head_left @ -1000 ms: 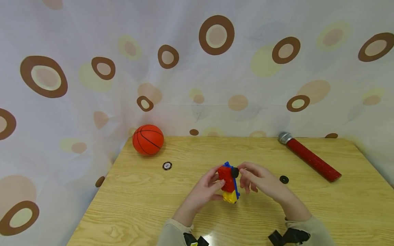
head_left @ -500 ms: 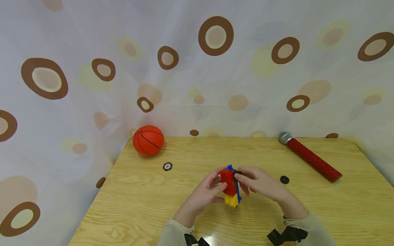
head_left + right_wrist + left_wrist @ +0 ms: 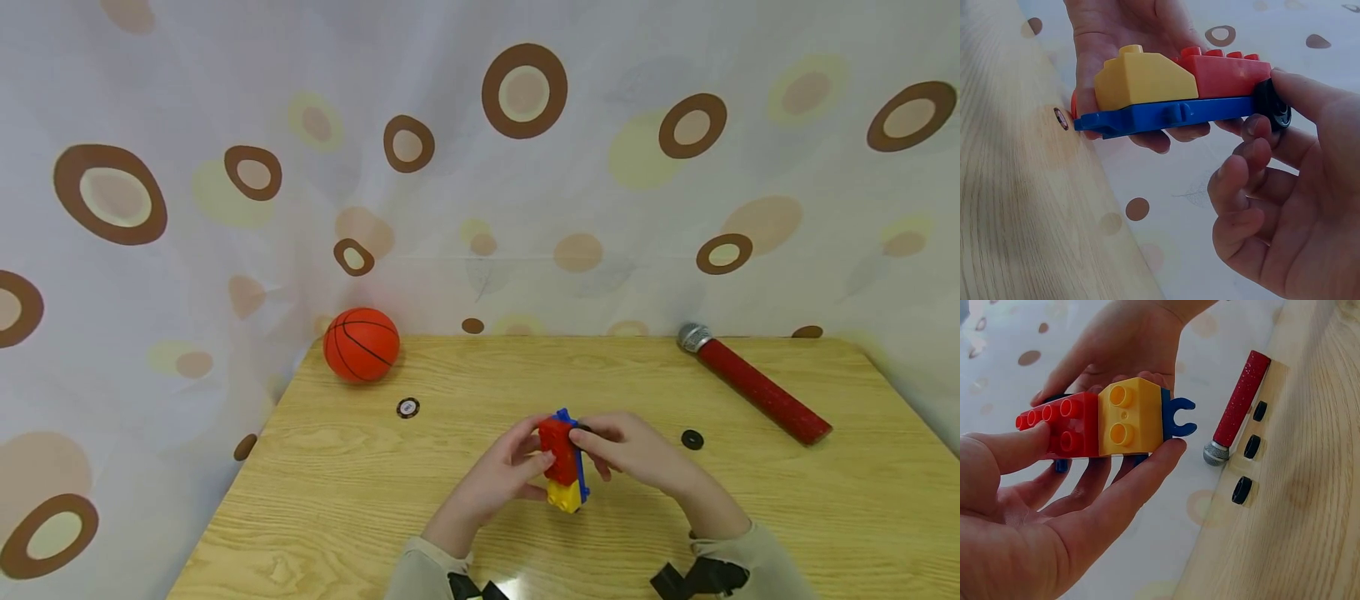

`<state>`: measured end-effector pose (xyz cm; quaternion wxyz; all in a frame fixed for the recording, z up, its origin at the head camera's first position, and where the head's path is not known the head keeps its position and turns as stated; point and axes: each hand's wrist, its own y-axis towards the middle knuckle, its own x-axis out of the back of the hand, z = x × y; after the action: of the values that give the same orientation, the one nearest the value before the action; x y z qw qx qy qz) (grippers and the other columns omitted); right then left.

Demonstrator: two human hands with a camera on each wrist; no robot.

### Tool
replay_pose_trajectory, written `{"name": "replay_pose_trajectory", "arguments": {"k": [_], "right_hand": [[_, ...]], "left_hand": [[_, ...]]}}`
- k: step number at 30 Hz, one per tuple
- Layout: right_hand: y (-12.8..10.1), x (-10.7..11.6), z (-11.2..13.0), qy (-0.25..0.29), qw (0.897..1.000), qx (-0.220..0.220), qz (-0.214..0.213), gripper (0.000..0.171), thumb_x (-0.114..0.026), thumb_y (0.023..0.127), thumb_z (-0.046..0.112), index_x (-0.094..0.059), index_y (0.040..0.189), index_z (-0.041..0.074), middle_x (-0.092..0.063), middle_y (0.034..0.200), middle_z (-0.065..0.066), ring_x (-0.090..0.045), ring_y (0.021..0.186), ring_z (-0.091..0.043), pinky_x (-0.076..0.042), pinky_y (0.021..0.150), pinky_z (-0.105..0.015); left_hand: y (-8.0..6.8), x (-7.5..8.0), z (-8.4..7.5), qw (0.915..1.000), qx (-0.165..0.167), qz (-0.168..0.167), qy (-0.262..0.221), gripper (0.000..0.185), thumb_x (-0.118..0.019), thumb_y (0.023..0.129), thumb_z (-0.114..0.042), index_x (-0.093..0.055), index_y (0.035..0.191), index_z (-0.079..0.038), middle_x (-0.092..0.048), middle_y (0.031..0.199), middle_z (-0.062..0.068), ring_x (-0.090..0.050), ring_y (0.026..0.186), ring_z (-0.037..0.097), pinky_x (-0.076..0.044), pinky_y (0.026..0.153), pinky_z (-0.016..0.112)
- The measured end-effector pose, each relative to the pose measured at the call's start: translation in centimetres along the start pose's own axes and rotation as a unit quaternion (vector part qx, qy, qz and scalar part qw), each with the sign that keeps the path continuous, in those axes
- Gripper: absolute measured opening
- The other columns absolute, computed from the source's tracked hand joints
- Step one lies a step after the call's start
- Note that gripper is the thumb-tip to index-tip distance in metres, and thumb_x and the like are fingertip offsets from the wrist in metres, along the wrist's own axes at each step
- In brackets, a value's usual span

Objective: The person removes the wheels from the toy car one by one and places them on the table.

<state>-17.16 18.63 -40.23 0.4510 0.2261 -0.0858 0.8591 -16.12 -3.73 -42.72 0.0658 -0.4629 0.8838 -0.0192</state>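
Observation:
My left hand (image 3: 498, 475) holds a building-block toy car (image 3: 558, 457) off the table, thumb on its red brick (image 3: 1229, 76). A sloped yellow brick (image 3: 1132, 419) sits at the other end, and both bricks stand on a blue chassis (image 3: 1141, 119). At the red end, my right hand (image 3: 637, 450) pinches a black wheel (image 3: 1270, 103) between thumb and finger, against the chassis side. Midway along that side a blue peg (image 3: 1179, 113) sticks out with no wheel on it. In the head view my right thumb hides most of the pinched wheel.
Loose black wheels lie on the wooden table (image 3: 315, 500): one wheel (image 3: 692, 439) shows right of my right hand, and the left wrist view has three. A red microphone (image 3: 757, 387) is at the back right. A small basketball (image 3: 362, 345) and a round chip (image 3: 408, 407) are left.
My right thumb has come over the wheel, which stood out in plain sight a second ago. Both hands and the toy car have shifted slightly toward me.

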Motion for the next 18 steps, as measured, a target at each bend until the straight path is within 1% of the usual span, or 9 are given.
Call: {"name": "replay_pose_trajectory", "arguments": {"k": [6, 11, 14, 18], "right_hand": [[-0.10, -0.05, -0.12, 0.000, 1.000, 0.003, -0.009, 0.030, -0.051, 0.104, 0.023, -0.059, 0.080, 0.007, -0.050, 0.058, -0.014, -0.053, 0.052, -0.026, -0.039, 0.048, -0.029], [-0.20, -0.24, -0.08, 0.004, 1.000, 0.003, -0.026, 0.031, -0.054, 0.103, 0.023, -0.059, 0.078, 0.006, -0.047, 0.056, -0.013, -0.049, 0.049, -0.029, -0.037, 0.045, -0.028], [-0.28, -0.40, -0.13, 0.002, 0.999, 0.010, -0.039, 0.030, -0.055, 0.102, 0.022, -0.059, 0.076, 0.006, -0.044, 0.054, -0.009, -0.045, 0.046, -0.025, -0.035, 0.043, -0.027], [-0.34, -0.57, -0.21, 0.002, 0.998, 0.013, -0.054, 0.029, -0.057, 0.101, 0.021, -0.060, 0.075, 0.007, -0.041, 0.052, -0.001, -0.040, 0.043, -0.013, -0.033, 0.041, -0.025]], "left_hand": [[0.00, 0.00, -0.07, 0.9999, -0.002, 0.011, -0.003, 0.049, -0.050, 0.104, -0.013, -0.037, 0.151, -0.013, -0.049, 0.146, 0.021, -0.061, 0.116, 0.030, -0.060, 0.081, 0.040], [-0.05, -0.18, -0.09, 0.9997, -0.011, 0.020, -0.011, 0.048, -0.048, 0.104, -0.012, -0.036, 0.150, -0.010, -0.049, 0.145, 0.023, -0.060, 0.118, 0.031, -0.060, 0.084, 0.042], [-0.06, -0.28, -0.04, 0.9995, -0.013, 0.026, -0.014, 0.047, -0.047, 0.105, -0.011, -0.035, 0.150, -0.009, -0.048, 0.145, 0.024, -0.059, 0.121, 0.033, -0.058, 0.086, 0.047], [-0.03, -0.35, 0.01, 0.9995, -0.010, 0.025, -0.015, 0.047, -0.047, 0.105, -0.012, -0.035, 0.150, -0.009, -0.049, 0.145, 0.024, -0.059, 0.121, 0.034, -0.058, 0.087, 0.050]]}}
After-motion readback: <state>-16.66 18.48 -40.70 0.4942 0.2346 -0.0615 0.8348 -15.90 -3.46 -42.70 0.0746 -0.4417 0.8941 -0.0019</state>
